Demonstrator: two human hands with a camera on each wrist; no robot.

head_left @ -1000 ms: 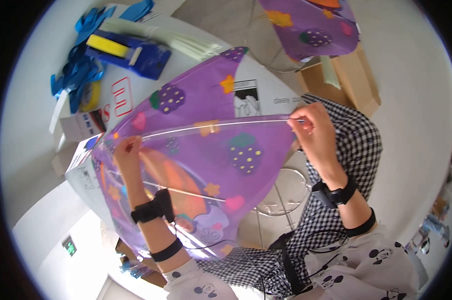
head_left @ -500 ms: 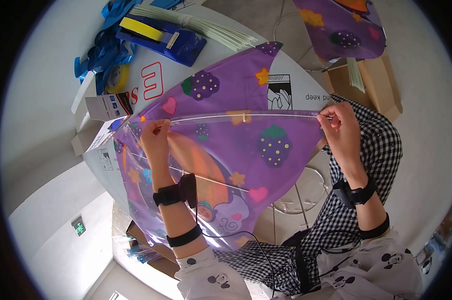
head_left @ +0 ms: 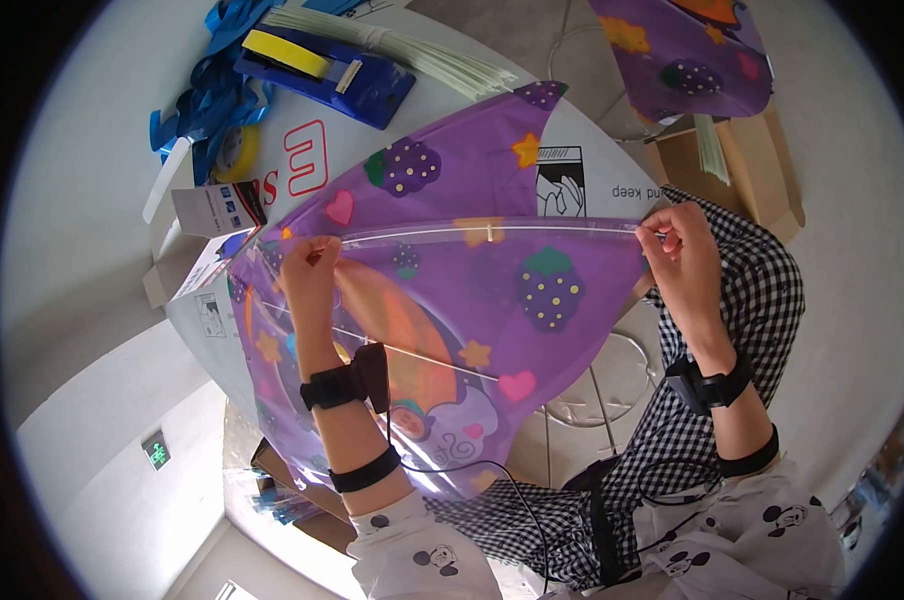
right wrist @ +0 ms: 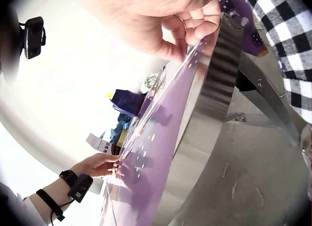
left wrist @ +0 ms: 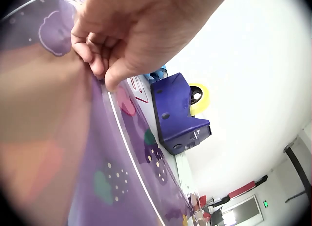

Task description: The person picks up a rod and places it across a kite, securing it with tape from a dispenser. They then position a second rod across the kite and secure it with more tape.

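Now our left hand [head_left: 307, 268] pinches, fingers curled, the left end of the thin white rod [head_left: 532, 229] that runs along the purple printed plastic kite [head_left: 547, 295], which we hold spread above the white cardboard box [head_left: 582, 185]; our right hand [head_left: 677, 255] pinches the rod's right end, fingertips closed on it.

White table [head_left: 77, 215], printed carton [head_left: 582, 175], blue tape dispenser [head_left: 347, 85]
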